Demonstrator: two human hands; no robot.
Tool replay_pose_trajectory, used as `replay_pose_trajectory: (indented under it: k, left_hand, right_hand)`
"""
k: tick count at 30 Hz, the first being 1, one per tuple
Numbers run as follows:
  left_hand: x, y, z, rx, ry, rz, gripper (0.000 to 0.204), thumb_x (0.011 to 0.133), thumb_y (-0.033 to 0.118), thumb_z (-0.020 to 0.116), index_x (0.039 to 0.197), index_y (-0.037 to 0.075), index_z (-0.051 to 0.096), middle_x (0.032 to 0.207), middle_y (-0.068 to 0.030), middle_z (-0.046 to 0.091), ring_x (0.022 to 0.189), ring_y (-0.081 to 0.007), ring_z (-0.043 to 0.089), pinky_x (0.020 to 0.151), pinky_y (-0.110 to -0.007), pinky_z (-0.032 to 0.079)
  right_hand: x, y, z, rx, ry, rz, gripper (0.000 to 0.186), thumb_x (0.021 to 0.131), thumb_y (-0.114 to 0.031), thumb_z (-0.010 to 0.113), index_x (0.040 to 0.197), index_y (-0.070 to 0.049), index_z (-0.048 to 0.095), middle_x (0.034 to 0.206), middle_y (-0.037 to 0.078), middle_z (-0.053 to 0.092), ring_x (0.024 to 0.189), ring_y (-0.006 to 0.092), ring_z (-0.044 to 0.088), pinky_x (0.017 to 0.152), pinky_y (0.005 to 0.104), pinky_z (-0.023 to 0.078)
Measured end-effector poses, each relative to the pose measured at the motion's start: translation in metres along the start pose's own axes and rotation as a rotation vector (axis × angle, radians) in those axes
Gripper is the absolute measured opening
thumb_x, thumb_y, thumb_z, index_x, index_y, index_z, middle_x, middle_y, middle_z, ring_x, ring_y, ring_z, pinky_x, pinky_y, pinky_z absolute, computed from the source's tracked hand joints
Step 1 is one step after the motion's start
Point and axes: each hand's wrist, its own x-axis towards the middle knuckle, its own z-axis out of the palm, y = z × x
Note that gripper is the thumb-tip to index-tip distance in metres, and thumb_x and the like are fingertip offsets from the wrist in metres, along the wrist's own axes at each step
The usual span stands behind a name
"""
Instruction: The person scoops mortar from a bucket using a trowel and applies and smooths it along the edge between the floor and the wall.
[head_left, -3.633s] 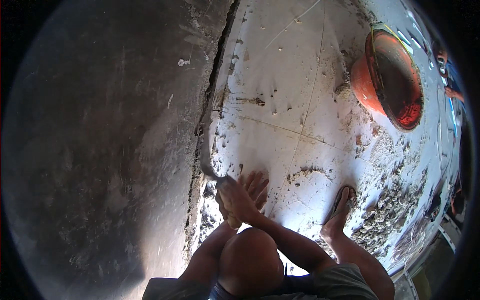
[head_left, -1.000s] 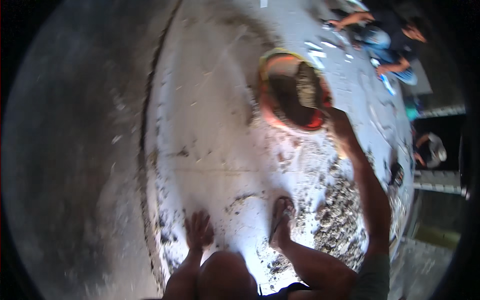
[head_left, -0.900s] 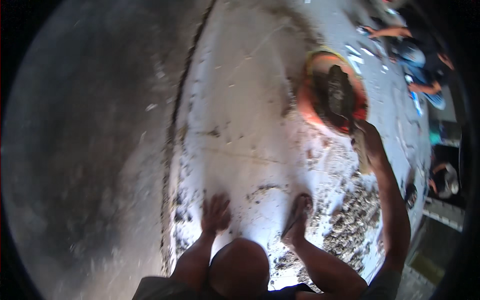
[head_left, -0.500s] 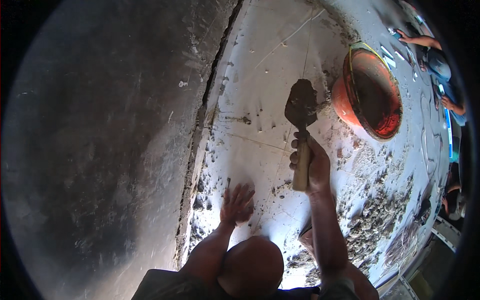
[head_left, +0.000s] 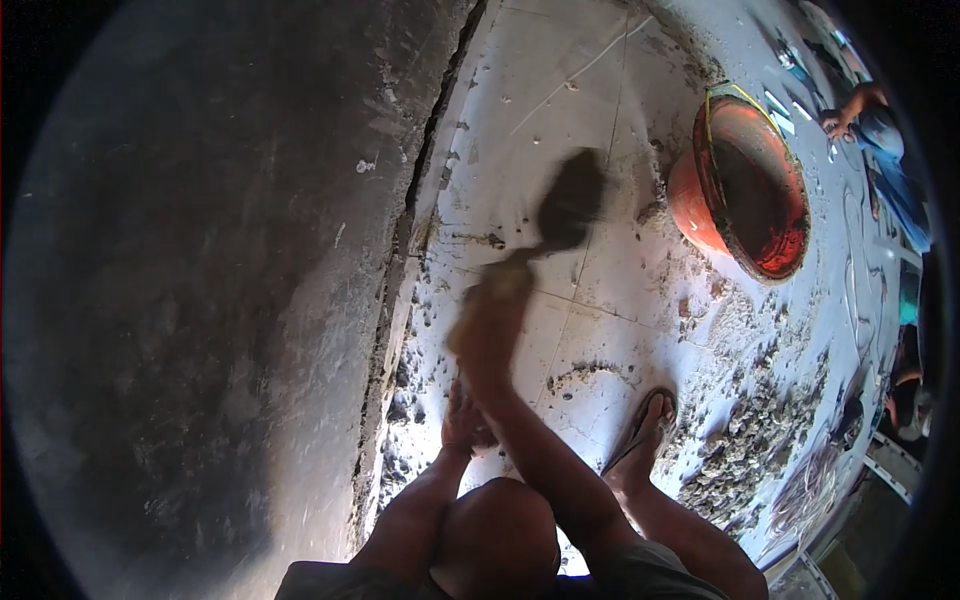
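Note:
My right hand (head_left: 495,320), motion-blurred, grips a trowel (head_left: 570,200) whose dark blade is raised and tilted up to the right over the pale slab. Beneath it, partly covered by my right hand and arm, my left hand (head_left: 460,425) lies flat with fingers extended, beside a ragged crack (head_left: 408,230) edged with crumbs. Right of the trowel is an orange bucket (head_left: 685,205) with a yellow handle and grey mortar inside. My sandalled foot (head_left: 655,420) is planted right of my hands.
A dark concrete surface (head_left: 200,250) fills the left side. Mortar rubble (head_left: 750,450) and tangled strands (head_left: 805,495) lie at lower right. A co-worker (head_left: 880,150) crouches at upper right among white strips, and another person's arm (head_left: 900,385) shows at the right rim.
Since half a second ago my right hand and trowel have swung left over my left hand. Earlier the blade was in the bucket. The co-worker's hand has shifted down.

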Motion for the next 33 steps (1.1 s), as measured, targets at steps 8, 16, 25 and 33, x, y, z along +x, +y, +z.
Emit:
replay_pose_trajectory:
  k: [8, 16, 25, 33]
  left_hand:
    - [0.001, 0.004, 0.009, 0.356, -0.042, 0.021, 0.065, 0.094, 0.056, 0.040, 0.153, 0.029, 0.032, 0.163, -0.0033, 0.019, 0.151, -0.0292, 0.012, 0.122, -0.053, 0.004]
    - [0.010, 0.015, -0.028, -0.033, -0.125, -0.018, 0.075, 0.085, 0.057, 0.049, 0.149, 0.019, 0.041, 0.158, -0.0073, 0.031, 0.149, -0.0332, 0.020, 0.121, -0.060, 0.006]
    - [0.000, 0.003, -0.009, 0.170, -0.240, 0.003, 0.072, 0.087, 0.053, 0.050, 0.151, 0.022, 0.038, 0.159, -0.0041, 0.030, 0.149, -0.0282, 0.021, 0.121, -0.060, 0.005]
    - [0.010, 0.012, -0.043, -0.136, 0.090, -0.015, 0.062, 0.087, 0.044, 0.056, 0.145, 0.024, 0.047, 0.156, -0.0036, 0.035, 0.147, -0.0261, 0.027, 0.117, -0.061, 0.016]
  right_hand:
    - [0.000, 0.025, 0.004, -0.128, -0.173, 0.237, 0.037, 0.098, -0.019, 0.053, 0.133, -0.007, 0.043, 0.092, 0.005, 0.059, 0.066, 0.0136, 0.056, 0.055, 0.0284, 0.048]
    - [0.011, 0.047, -0.042, -0.145, -0.261, 0.539, 0.028, 0.098, -0.031, 0.054, 0.115, -0.008, 0.050, 0.090, 0.005, 0.057, 0.062, 0.0150, 0.057, 0.051, 0.0317, 0.049]
    - [0.012, 0.067, -0.003, -0.174, -0.365, 0.695, 0.029, 0.098, -0.034, 0.051, 0.117, -0.012, 0.049, 0.088, 0.004, 0.055, 0.060, 0.0172, 0.056, 0.050, 0.0370, 0.052]
    - [0.052, 0.040, 0.000, -0.072, -0.427, 0.659, 0.025, 0.099, -0.033, 0.050, 0.111, -0.012, 0.049, 0.085, 0.003, 0.052, 0.059, 0.0146, 0.055, 0.047, 0.0334, 0.049]
